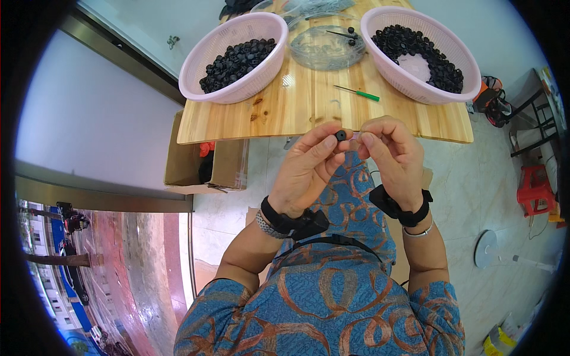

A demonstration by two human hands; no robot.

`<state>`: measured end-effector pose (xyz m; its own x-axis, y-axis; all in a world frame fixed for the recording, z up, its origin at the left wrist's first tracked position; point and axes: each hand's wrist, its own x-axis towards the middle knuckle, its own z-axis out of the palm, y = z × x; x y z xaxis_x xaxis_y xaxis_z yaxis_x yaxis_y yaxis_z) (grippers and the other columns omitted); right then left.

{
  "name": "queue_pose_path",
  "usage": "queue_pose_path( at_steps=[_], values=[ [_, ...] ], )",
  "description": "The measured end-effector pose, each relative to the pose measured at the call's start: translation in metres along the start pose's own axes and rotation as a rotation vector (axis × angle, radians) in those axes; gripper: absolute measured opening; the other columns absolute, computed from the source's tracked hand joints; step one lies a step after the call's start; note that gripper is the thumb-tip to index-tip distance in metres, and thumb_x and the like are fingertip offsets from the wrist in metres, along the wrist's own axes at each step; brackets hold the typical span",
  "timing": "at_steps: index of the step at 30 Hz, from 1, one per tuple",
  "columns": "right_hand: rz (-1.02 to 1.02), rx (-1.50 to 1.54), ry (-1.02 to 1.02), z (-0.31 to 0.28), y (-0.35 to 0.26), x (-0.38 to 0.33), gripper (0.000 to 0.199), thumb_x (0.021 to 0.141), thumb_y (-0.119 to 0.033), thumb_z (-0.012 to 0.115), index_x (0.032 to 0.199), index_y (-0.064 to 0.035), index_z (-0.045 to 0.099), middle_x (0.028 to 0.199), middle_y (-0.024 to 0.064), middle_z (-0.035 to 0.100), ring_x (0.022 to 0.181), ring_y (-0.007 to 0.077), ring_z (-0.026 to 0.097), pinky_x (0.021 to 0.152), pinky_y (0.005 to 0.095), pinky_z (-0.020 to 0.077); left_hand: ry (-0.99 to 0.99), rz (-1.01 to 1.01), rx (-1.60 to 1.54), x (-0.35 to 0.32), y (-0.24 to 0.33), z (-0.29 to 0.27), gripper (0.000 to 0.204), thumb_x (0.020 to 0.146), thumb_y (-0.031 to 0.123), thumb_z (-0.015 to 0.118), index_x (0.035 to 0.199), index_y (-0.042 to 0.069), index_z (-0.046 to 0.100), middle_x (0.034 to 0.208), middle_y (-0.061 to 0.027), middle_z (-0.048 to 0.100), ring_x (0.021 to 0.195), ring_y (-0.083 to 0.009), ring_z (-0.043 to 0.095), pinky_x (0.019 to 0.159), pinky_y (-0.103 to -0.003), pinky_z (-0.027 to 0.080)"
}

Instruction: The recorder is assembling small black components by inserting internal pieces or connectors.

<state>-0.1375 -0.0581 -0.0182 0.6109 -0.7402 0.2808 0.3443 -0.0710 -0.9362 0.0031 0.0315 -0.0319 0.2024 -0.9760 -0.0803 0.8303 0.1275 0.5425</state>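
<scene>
Between the thumb and fingers of my left hand [310, 163] is a small round black part [340, 135] with a hole in its middle. My right hand [393, 151] is close beside it, thumb and forefinger pinched together; a small clear or pale bit seems to be there, too small to name. Both hands are just off the table's near edge, above my lap. On the wooden table [309, 113] beyond them lies a thin screwdriver-like tool with a green handle [367, 95].
A pink basket [189, 80] of small black parts [237, 62] stands left, another pink basket [472, 77] right. Between them lies a clear plastic bundle [323, 53] with a black tool on it. A cardboard box [231, 163] is under the table's left; a red stool [535, 190] stands far right.
</scene>
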Motion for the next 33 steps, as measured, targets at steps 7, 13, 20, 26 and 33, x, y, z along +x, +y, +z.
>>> queue_pose_path(
  at_steps=[7, 13, 20, 26, 33],
  values=[
    [-0.183, -0.267, -0.030, 0.002, -0.003, -0.002, 0.008, 0.082, 0.000, 0.057, 0.089, 0.0017, 0.056, 0.085, 0.0054, 0.057, 0.071, 0.0087, 0.057, 0.062, 0.0203, 0.0465, -0.005, 0.005, 0.021, -0.002, -0.004, 0.003, 0.023, 0.089, 0.002, 0.048, 0.112, 0.001, 0.053, 0.103, -0.0114, 0.059, 0.090, -0.0154, 0.061, 0.073, -0.021, 0.054],
    [-0.311, -0.423, -0.024, 0.003, -0.010, -0.005, 0.008, 0.079, 0.002, 0.058, 0.087, 0.0021, 0.056, 0.083, 0.0089, 0.058, 0.069, 0.0137, 0.059, 0.059, 0.0230, 0.0474, -0.053, 0.039, 0.133, -0.004, -0.005, 0.003, 0.019, 0.088, 0.003, 0.052, 0.107, 0.001, 0.055, 0.100, -0.0083, 0.059, 0.090, -0.0133, 0.059, 0.075, -0.022, 0.051],
    [-0.310, -0.489, 0.001, 0.004, -0.011, -0.006, 0.008, 0.078, 0.002, 0.059, 0.086, 0.0012, 0.056, 0.081, 0.0098, 0.058, 0.067, 0.0159, 0.059, 0.058, 0.0242, 0.0475, -0.032, 0.117, 0.273, -0.004, -0.009, 0.009, 0.021, 0.087, 0.002, 0.052, 0.108, 0.000, 0.054, 0.102, -0.0093, 0.060, 0.086, -0.0129, 0.059, 0.075, -0.023, 0.050],
    [-0.526, -0.749, -0.004, 0.001, -0.004, -0.003, 0.011, 0.077, 0.001, 0.060, 0.086, 0.0006, 0.056, 0.080, 0.0093, 0.058, 0.066, 0.0176, 0.059, 0.056, 0.0261, 0.0470, -0.009, 0.155, 0.351, 0.000, -0.013, 0.013, 0.020, 0.087, 0.001, 0.052, 0.107, 0.000, 0.055, 0.101, -0.0094, 0.061, 0.085, -0.0123, 0.059, 0.076, -0.023, 0.050],
    [-0.220, -0.322, 0.038, -0.011, 0.001, -0.008, 0.024, 0.074, -0.001, 0.063, 0.098, -0.0012, 0.059, 0.093, 0.0075, 0.055, 0.077, 0.0137, 0.056, 0.063, 0.0229, 0.0459, 0.010, -0.061, 0.056, 0.000, -0.017, 0.011, 0.017, 0.090, 0.009, 0.049, 0.105, 0.003, 0.053, 0.103, -0.0091, 0.059, 0.092, -0.0137, 0.058, 0.083, -0.026, 0.049]
  ],
)
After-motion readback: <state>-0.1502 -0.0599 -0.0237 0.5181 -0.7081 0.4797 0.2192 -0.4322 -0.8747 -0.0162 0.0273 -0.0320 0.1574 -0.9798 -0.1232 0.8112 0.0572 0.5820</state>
